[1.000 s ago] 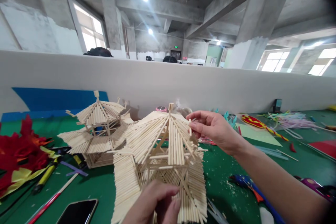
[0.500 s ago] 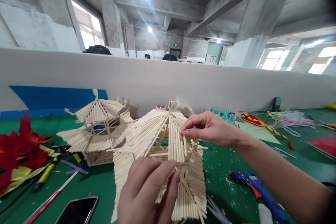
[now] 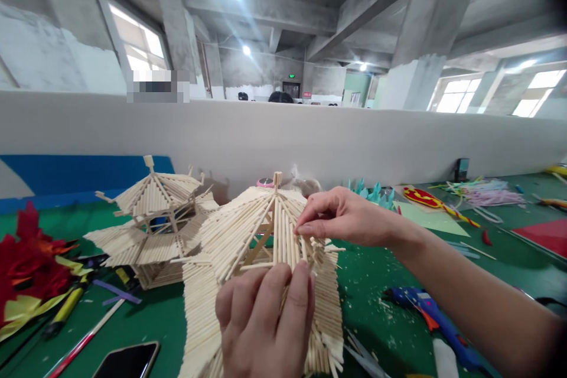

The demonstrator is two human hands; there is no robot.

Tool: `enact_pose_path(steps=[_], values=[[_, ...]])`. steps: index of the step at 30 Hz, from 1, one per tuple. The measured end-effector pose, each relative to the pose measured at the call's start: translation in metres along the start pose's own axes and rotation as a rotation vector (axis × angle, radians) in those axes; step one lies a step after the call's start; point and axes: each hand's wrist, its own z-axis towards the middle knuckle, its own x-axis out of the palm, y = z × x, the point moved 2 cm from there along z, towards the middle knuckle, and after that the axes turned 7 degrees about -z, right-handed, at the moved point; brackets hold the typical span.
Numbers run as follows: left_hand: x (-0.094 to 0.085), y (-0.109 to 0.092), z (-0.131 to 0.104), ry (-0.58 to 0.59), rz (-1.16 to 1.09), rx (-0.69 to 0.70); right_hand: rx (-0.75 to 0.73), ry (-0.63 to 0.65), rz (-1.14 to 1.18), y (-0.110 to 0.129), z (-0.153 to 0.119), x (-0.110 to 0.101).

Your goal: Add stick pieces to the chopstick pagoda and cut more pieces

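A pavilion model (image 3: 239,230) made of thin wooden sticks stands in front of me, with a gap in its upper roof where the inside frame shows. My right hand (image 3: 339,215) pinches thumb and forefinger on a wooden stick (image 3: 305,242) at the right side of that roof. My left hand (image 3: 268,319) is closed at the roof's lower front edge, its thumb and forefinger at the lower ends of the sticks. The left fingertips are partly hidden, as is the lower roof behind this hand.
A second stick pavilion (image 3: 150,230) stands left, behind red paper flowers (image 3: 35,266). A phone (image 3: 128,360) lies front left. Scissors (image 3: 365,360), a blue glue gun (image 3: 436,319) and wood scraps lie right. A white partition (image 3: 248,136) runs along the back.
My left hand has turned and shifted slightly right, its fingertips now higher against the roof edge. The right hand keeps its pinch at the roof. The view has shifted slightly.
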Motion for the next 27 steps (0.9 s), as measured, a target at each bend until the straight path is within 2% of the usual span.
enact_pose_path(steps=[17, 27], values=[[0.006, 0.001, -0.011, -0.008, -0.004, -0.022, -0.015, 0.032, -0.046, -0.002, -0.001, 0.0], [0.008, 0.0, -0.013, -0.032, -0.001, -0.048, -0.054, 0.006, 0.063, -0.009, -0.003, 0.002]])
